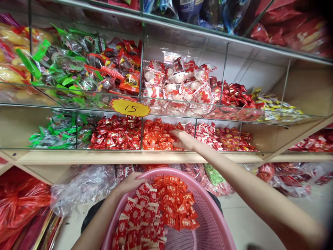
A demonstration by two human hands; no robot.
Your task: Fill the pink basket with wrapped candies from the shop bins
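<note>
A pink plastic basket (215, 222) is in front of me, its rim gripped at the upper left by my left hand (130, 183). Inside it, red-and-white wrapped candies (145, 215) lie on the left and orange-red wrapped candies (179, 203) on the right. My right hand (185, 139) reaches into the lower shelf, over the right side of a pile of orange-red wrapped candies (157, 135). Its fingers are spread and touch or hover just over the candies; I see nothing held. The palm side is hidden.
Clear dividers split the shelves into bins of candies. A yellow price tag (130, 107) marked 15 hangs on the upper shelf's edge. The wooden shelf edge (104, 157) runs above the basket. Plastic bags (85, 185) lie underneath, and a red bag (20, 201) stands at left.
</note>
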